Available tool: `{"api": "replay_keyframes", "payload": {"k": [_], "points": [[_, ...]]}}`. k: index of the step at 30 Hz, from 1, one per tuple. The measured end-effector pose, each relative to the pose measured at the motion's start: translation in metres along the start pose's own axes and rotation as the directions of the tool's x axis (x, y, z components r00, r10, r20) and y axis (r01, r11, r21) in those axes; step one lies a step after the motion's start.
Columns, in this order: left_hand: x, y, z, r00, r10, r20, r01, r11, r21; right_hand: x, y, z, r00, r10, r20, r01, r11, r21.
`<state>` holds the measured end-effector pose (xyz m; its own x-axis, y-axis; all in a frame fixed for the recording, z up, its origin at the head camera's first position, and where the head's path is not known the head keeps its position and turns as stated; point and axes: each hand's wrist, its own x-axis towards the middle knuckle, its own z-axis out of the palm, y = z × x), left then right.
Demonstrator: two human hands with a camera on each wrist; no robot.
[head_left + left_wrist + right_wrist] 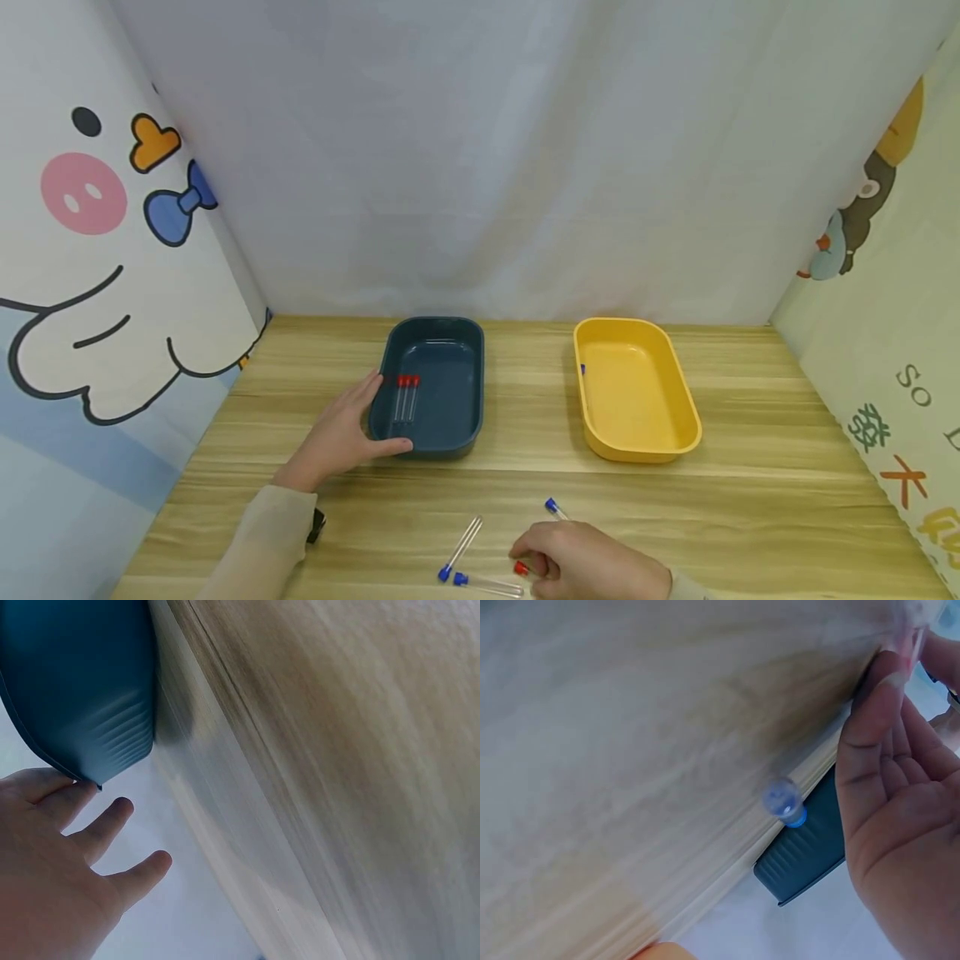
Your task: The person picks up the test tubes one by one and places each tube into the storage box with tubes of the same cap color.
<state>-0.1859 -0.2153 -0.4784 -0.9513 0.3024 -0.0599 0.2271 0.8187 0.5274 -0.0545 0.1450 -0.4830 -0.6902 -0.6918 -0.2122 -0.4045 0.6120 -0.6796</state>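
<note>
My left hand (337, 437) rests on the left and near rim of a dark blue tray (453, 400), its fingers spread and mostly straight. Inside that tray lie three clear test tubes (407, 400) with red caps, side by side. Low on the table, my right hand (596, 565) pinches another red-capped test tube (521, 568) between thumb and fingers; most of this tube is hidden in the head view. Close around the right hand lie blue-capped test tubes: one slanting (463, 546), one nearly level (491, 585), and one partly behind the hand (553, 507).
A yellow tray (678, 455) stands at the right, with a bit of blue (582, 369) showing at its left inner wall. The wooden table (525, 492) meets a pale curtain (525, 208) at the back, and printed cloths hang on both sides.
</note>
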Motion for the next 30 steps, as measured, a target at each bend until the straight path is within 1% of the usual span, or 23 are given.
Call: {"api": "replay_keyframes", "payload": {"k": [7, 12, 15, 17, 19, 23, 27, 30], "points": [[0.001, 0.001, 0.001, 1.000, 0.003, -0.002, -0.003, 1.000, 0.005, -0.002, 0.004, -0.001, 0.995, -0.090, -0.036, 0.088, 0.995, -0.041], [0.001, 0.001, 0.001, 1.000, 0.000, 0.003, 0.000, 1.000, 0.001, -0.003, 0.003, -0.007, 0.992, -0.107, -0.064, 0.105, 0.994, -0.038], [0.001, 0.001, 0.001, 1.000, 0.002, 0.000, -0.002, 1.000, 0.001, -0.004, 0.001, -0.013, 0.983, -0.147, -0.106, 0.140, 0.987, -0.074], [0.000, 0.001, 0.000, 1.000, 0.002, -0.002, -0.002, 1.000, 0.000, -0.004, 0.000, -0.018, 0.981, -0.156, -0.118, 0.147, 0.986, -0.080], [0.000, 0.001, 0.000, 1.000, 0.001, -0.003, -0.001, 1.000, 0.003, -0.003, 0.000, -0.023, 0.981, -0.151, -0.119, 0.143, 0.987, -0.076], [0.000, 0.000, 0.000, 1.000, 0.004, -0.005, -0.004, 1.000, 0.007, -0.001, -0.002, -0.033, 0.990, -0.090, -0.105, 0.091, 0.996, -0.003], [0.001, 0.000, 0.000, 1.000, 0.011, -0.009, -0.011, 1.000, 0.008, -0.001, -0.004, -0.041, 0.989, -0.054, -0.135, 0.063, 0.996, 0.063], [0.001, 0.000, 0.000, 1.000, 0.011, -0.006, -0.011, 1.000, 0.007, -0.001, -0.004, -0.046, 0.985, -0.043, -0.167, 0.060, 0.993, 0.098]]}}
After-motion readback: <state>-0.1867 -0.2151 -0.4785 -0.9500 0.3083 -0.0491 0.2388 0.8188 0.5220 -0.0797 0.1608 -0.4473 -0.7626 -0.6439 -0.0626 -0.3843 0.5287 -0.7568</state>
